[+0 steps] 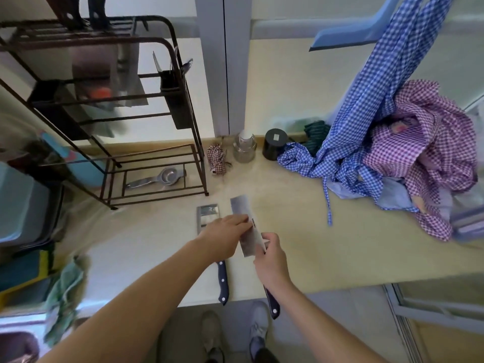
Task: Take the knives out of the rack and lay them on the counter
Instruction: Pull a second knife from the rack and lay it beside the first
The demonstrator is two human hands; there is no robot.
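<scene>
broad steel cleaver [245, 221], dark riveted handle

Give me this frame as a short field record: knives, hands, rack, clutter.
knives_on_counter: two cleavers side by side, left cleaver, right cleaver, dark handles toward the person
left_hand: left hand fingertips on right cleaver's blade
right_hand: right hand gripping right cleaver at the handle
rack: rack still holds dark handles in its top slots
clutter: checked cloths, jar, black cup
</scene>
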